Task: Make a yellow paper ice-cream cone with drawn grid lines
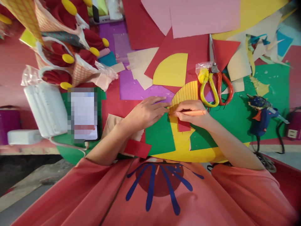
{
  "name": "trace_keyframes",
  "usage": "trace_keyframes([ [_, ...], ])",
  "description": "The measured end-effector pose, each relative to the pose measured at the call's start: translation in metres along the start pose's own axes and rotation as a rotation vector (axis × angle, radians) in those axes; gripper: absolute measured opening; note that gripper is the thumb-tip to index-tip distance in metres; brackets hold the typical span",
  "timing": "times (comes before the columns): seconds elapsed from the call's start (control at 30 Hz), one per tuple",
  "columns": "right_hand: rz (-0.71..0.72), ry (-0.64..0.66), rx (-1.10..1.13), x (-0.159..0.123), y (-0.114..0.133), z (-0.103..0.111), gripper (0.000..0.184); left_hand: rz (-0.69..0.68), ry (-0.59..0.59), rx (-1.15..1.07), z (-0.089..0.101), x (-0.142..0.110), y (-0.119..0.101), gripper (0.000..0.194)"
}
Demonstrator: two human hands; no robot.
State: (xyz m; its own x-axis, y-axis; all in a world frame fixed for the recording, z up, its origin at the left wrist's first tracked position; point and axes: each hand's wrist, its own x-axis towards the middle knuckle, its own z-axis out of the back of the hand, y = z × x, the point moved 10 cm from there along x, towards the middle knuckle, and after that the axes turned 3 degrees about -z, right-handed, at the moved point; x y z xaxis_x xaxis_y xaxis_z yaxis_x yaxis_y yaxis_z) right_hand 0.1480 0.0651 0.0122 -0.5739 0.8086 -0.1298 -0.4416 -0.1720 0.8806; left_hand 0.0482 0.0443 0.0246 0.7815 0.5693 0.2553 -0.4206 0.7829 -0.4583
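Note:
An orange marker [194,113] is gripped in my right hand [197,108], its tip low over the edge of a yellow paper fan-shaped piece [188,91]. Orange stripes cover the part of that piece that shows; my right hand hides the rest. My left hand [150,110] lies flat with fingers stretched, fingertips at the left edge of the striped piece. Just above is a plain yellow quarter-circle [172,69] of paper. Scissors [213,67] with one yellow and one red handle lie beyond my right hand.
Coloured paper sheets [204,18] and scraps [240,64] cover the table. On the right rests a blue glue gun [261,121]. At left are a phone [98,119], a white power strip-like block [45,108] and several decorated paper cones [82,70].

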Motion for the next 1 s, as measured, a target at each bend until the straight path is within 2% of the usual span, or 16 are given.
trace_keyframes([
  [0.2, 0.020, 0.034, 0.003, 0.000, 0.001, -0.003, 0.018, 0.000, 0.003, -0.005, -0.001, 0.000, 0.001, 0.026],
  [0.3, -0.051, 0.015, 0.135, 0.000, -0.005, 0.000, 0.017, -0.006, -0.002, -0.001, 0.000, 0.000, 0.000, 0.026],
  [0.43, -0.143, -0.139, 0.384, -0.003, -0.018, 0.018, 0.013, -0.029, -0.039, 0.013, 0.003, -0.001, -0.001, 0.024],
  [0.57, -0.043, -0.342, 0.518, -0.011, -0.017, 0.043, 0.025, -0.028, -0.031, -0.002, 0.002, 0.000, -0.001, 0.025],
  [0.63, -0.023, -0.495, 0.399, -0.019, -0.015, 0.061, 0.029, -0.018, -0.008, -0.006, 0.000, 0.000, 0.000, 0.027],
  [0.7, -0.057, -0.640, 0.177, -0.029, -0.013, 0.079, 0.025, -0.013, 0.018, 0.002, -0.003, 0.000, 0.000, 0.030],
  [0.77, -0.080, -0.694, -0.029, -0.034, -0.009, 0.089, 0.022, -0.008, 0.036, 0.017, -0.005, -0.001, 0.000, 0.032],
  [0.87, -0.069, -0.643, -0.174, -0.033, -0.006, 0.090, 0.024, -0.027, 0.052, 0.036, -0.008, -0.002, -0.002, 0.034],
  [0.93, -0.079, -0.592, -0.192, -0.032, -0.009, 0.086, 0.027, -0.065, 0.066, 0.048, -0.010, -0.003, -0.005, 0.035],
  [1.0, -0.095, -0.478, -0.150, -0.027, -0.015, 0.075, 0.030, -0.093, 0.082, 0.061, -0.011, -0.004, -0.008, 0.037],
])
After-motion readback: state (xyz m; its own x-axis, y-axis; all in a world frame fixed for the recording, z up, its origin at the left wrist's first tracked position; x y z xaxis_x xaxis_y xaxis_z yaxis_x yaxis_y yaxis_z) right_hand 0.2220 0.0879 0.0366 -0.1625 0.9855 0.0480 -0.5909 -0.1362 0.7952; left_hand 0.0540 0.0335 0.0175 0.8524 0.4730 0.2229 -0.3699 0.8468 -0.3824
